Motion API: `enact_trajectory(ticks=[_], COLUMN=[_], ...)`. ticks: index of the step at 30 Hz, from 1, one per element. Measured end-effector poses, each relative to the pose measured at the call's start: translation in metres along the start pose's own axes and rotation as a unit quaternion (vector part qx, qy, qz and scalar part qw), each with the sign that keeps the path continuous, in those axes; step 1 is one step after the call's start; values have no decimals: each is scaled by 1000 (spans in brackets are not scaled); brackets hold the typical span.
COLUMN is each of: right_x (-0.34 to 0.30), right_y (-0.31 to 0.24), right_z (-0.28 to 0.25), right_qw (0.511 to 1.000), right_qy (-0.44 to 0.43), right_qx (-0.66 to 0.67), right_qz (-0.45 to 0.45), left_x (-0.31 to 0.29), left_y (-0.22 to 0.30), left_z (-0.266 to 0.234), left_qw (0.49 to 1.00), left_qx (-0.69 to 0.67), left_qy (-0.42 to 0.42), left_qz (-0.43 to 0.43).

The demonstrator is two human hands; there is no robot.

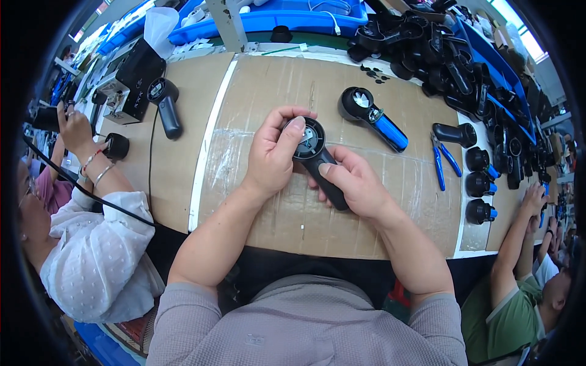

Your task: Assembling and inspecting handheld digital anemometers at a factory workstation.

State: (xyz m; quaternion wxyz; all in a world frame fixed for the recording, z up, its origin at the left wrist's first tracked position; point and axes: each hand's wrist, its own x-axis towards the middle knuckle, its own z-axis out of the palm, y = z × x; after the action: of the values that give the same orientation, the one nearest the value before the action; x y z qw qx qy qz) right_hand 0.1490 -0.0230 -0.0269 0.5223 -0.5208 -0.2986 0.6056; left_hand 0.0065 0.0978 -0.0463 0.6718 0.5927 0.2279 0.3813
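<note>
Between both hands is a black handheld fan casing [332, 190], its round head at the upper left and its handle slanting down to the right. My left hand [273, 152] is closed on the head, thumb pressed on the rim near the inner parts. Around the handle my right hand [357, 185] is wrapped, thumb on top. To the right lies an opened handheld fan [388, 132] with white blades, a small circuit board and a blue battery cell. Beyond it rest blue-handled pliers [441, 160], jaws toward a short black fan part [455, 134].
Cardboard [293, 235] covers the bench. Round black fan heads with blue parts [478, 184] line up at the right, below a heap of black casings [427, 46]. Another fan [166, 110] lies left, near a black box device [131, 79]. Co-workers sit on both sides.
</note>
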Motion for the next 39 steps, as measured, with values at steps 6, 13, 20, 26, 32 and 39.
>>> enact_trajectory(ticks=[6, 13, 20, 26, 32, 39], right_x=[1, 0, -2, 0, 0, -1], right_y=[-2, -2, -3, 1, -1, -1], right_z=[2, 0, 3, 1, 1, 2], right_qw=[1000, 1000, 1000, 1000, 1000, 1000], right_qy=[3, 1, 3, -5, -5, -1], right_qx=[-5, 0, -4, 4, -2, 7], right_qz=[1, 7, 5, 0, 4, 5], left_x=[1, 1, 0, 0, -2, 0], left_y=[2, 0, 1, 0, 4, 0], left_z=[3, 4, 4, 5, 7, 6], left_qw=[1000, 1000, 998, 998, 998, 998], left_qx=[3, 9, 45, 47, 48, 37], left_qy=[10, 5, 1, 7, 3, 3], left_qz=[20, 24, 48, 48, 34, 41])
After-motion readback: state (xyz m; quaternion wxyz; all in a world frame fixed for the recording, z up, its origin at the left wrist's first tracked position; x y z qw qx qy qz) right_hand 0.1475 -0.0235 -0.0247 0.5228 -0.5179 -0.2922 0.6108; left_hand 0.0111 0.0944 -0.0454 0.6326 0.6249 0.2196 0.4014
